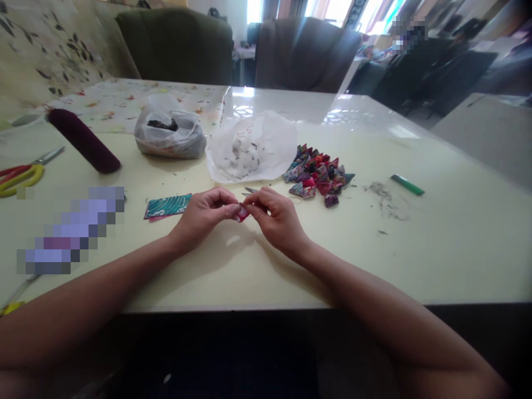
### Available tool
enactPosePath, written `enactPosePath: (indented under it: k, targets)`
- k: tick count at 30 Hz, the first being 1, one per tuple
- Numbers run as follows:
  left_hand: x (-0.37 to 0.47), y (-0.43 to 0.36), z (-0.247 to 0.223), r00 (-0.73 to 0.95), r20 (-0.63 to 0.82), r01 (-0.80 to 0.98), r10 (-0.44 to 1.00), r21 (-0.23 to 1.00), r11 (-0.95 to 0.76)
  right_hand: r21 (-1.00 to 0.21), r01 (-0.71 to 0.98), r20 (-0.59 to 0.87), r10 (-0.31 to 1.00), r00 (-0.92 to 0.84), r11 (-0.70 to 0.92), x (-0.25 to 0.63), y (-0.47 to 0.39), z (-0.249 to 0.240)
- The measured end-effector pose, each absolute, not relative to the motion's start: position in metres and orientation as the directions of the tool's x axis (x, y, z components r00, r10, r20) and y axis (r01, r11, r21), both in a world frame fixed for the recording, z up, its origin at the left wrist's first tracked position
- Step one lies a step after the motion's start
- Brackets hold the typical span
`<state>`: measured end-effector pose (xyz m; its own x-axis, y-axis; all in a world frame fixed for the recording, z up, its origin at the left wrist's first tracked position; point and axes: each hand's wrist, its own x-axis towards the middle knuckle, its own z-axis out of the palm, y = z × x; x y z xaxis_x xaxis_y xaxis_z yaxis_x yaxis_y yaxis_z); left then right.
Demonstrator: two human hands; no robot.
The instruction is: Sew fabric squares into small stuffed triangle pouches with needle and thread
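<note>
My left hand [210, 210] pinches a small red fabric piece [243, 215] with some white on it between thumb and forefinger. From the other side my right hand [277, 217] has its thumb and fingertips closed at the upper edge of the same piece; whether they also hold a needle is too small to tell. Just behind the right fingers a pair of metal points [250, 191] shows, the rest hidden by the hand. Beside my left wrist lie flat fabric pieces [168, 205], teal with a wave pattern, over a pink one.
Behind my hands is a white plastic bag [270, 158] with white stuffing [243, 158]. Sewn fabric pieces [322, 172] are heaped right of it, near a green object [408, 184]. Leftward are a tied grey bag [170, 144], a dark thread cone [85, 141] and scissors [25, 176].
</note>
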<state>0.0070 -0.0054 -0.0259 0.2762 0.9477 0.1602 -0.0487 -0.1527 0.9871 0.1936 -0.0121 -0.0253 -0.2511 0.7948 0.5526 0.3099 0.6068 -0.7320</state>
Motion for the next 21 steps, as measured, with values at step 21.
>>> enactPosePath:
  k: [21]
  targets:
    - [0.0057, -0.0073, -0.0219, 0.216, 0.266, 0.09, 0.94, 0.953, -0.29, -0.736, 0.32, 0.531, 0.802, -0.272, 0.596, 0.196, -0.0101, -0.0249]
